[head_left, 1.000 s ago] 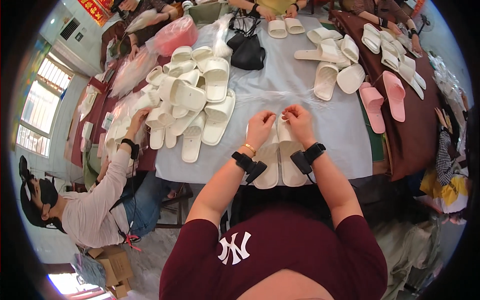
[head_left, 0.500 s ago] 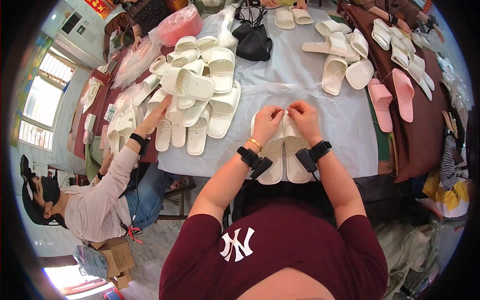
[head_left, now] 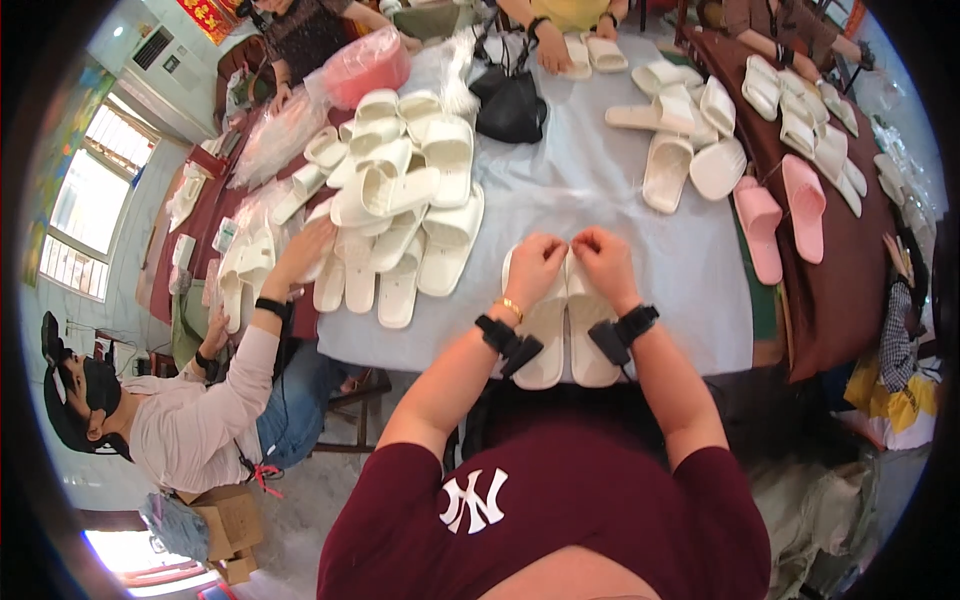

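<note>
Pale-covered table (head_left: 580, 150); both hands (head_left: 537, 268) pinched nearly closed over white slippers (head_left: 542, 338); any hold unclear.

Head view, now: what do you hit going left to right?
Barred window → large white slipper pile → wearer's left hand → wearer's right hand → smaller white slipper cluster → left pink slipper → right pink slipper.

Maroon shirt (head_left: 600, 480) bears white interlocked-letter logo (head_left: 473, 501) & red banner (head_left: 212, 18), upper L, has yellow chars (head_left: 207, 15).
</note>
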`<state>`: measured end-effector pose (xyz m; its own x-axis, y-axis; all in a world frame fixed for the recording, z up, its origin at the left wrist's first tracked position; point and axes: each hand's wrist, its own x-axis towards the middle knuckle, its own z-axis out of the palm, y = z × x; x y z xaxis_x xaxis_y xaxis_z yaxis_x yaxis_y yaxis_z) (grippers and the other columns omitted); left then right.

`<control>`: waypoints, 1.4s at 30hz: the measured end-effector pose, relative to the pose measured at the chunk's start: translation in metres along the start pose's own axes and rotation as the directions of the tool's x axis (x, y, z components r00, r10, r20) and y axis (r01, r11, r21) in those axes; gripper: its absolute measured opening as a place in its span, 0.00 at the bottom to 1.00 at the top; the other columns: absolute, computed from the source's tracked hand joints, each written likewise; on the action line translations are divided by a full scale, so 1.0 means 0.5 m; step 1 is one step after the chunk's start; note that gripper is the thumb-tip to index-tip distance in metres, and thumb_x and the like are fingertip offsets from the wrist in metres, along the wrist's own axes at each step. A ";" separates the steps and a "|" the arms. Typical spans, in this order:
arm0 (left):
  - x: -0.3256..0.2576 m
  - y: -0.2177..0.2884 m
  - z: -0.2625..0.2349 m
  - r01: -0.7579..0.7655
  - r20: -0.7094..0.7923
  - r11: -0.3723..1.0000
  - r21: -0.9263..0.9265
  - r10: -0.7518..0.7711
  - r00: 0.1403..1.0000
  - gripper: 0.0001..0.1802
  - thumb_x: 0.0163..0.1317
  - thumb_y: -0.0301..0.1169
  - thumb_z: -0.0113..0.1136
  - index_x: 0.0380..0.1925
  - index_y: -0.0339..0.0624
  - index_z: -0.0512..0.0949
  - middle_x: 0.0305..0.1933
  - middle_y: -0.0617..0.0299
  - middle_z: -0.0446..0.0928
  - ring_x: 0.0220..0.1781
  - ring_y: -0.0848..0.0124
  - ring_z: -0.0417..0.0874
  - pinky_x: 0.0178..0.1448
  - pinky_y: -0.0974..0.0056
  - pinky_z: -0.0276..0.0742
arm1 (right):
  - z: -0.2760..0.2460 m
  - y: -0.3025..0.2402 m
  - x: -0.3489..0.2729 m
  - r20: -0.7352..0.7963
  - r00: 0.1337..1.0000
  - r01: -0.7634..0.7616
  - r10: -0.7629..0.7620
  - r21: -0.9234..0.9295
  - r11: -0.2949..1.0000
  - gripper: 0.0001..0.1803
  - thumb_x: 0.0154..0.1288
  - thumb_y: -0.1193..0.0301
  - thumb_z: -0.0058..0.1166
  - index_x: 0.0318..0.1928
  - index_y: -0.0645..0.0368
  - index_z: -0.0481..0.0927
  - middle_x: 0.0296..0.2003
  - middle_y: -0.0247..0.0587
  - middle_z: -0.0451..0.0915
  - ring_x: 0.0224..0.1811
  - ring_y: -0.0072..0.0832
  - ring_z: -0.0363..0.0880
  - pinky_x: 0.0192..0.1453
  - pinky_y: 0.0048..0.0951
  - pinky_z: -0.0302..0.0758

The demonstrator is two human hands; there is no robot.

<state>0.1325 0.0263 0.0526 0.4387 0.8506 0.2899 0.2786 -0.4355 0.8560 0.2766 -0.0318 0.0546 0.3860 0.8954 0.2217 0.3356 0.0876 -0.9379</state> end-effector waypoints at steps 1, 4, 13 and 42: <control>-0.004 -0.015 0.004 0.001 0.001 0.999 0.032 -0.001 1.000 0.09 0.58 0.31 0.61 0.33 0.35 0.81 0.29 0.54 0.78 0.29 0.67 0.79 0.36 0.65 0.75 | 0.003 0.003 -0.004 0.006 1.000 0.029 -0.028 -0.076 0.997 0.07 0.58 0.74 0.57 0.35 0.65 0.81 0.27 0.46 0.83 0.29 0.28 0.82 0.34 0.27 0.76; -0.015 -0.027 0.010 0.041 0.010 0.997 0.064 -0.041 0.999 0.10 0.58 0.32 0.61 0.33 0.35 0.81 0.30 0.53 0.79 0.31 0.65 0.81 0.37 0.64 0.75 | 0.008 0.015 -0.016 0.016 0.998 0.057 -0.055 -0.136 0.989 0.07 0.57 0.74 0.57 0.35 0.63 0.81 0.28 0.52 0.81 0.29 0.37 0.82 0.35 0.31 0.76; -0.021 -0.014 0.006 0.036 0.016 0.997 -0.068 -0.035 0.999 0.09 0.58 0.31 0.62 0.32 0.35 0.81 0.29 0.54 0.78 0.29 0.67 0.79 0.35 0.66 0.74 | 0.013 0.019 -0.026 -0.003 0.997 -0.070 0.072 0.204 0.977 0.06 0.62 0.76 0.53 0.38 0.66 0.78 0.29 0.38 0.83 0.32 0.19 0.80 0.36 0.22 0.75; -0.033 -0.003 0.012 -0.018 -0.064 0.995 -0.093 0.012 0.998 0.07 0.57 0.29 0.62 0.31 0.35 0.81 0.29 0.55 0.77 0.29 0.66 0.78 0.35 0.65 0.74 | 0.009 0.041 -0.024 0.125 0.992 -0.039 0.032 0.053 0.998 0.06 0.62 0.73 0.54 0.35 0.64 0.79 0.27 0.36 0.82 0.27 0.20 0.77 0.32 0.23 0.73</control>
<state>0.1299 0.0113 0.0442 0.3867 0.8624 0.3267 0.1897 -0.4211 0.8870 0.2748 -0.0387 0.0315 0.2860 0.9453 0.1567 0.2742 0.0760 -0.9587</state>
